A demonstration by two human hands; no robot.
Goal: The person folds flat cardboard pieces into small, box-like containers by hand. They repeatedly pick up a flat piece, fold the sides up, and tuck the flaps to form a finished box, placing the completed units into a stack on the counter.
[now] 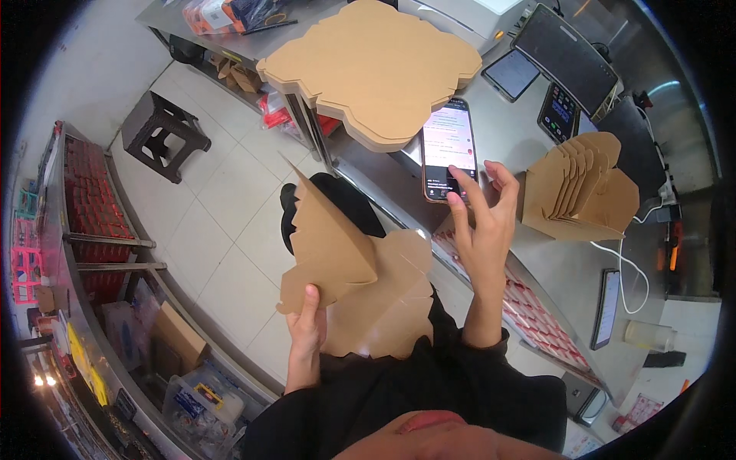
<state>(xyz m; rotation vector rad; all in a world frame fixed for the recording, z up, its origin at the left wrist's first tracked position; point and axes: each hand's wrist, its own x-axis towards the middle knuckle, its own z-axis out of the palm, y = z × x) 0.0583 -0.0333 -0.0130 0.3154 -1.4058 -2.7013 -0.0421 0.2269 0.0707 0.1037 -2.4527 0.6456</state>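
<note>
My left hand point(305, 326) grips one flap of a partly folded brown cardboard box blank point(337, 238), its thumb on top of the board. The rest of the blank spreads across my lap, one panel standing up. Over at the steel table, my right hand point(484, 226) has its fingers apart, with the index finger and thumb at the lower part of a lit phone point(448, 142). That phone lies on the table and shows a page of messages. Beside it, a thick stack of flat cardboard blanks point(376, 65) overhangs the table edge.
Several folded boxes point(579, 188) stand nested on the table to the right. More phones point(512, 74) point(606, 307), a dark monitor point(566, 57) and a white cable point(632, 287) lie around them. A black stool point(162, 132) stands on the tiled floor; shelving point(115, 253) lines the left.
</note>
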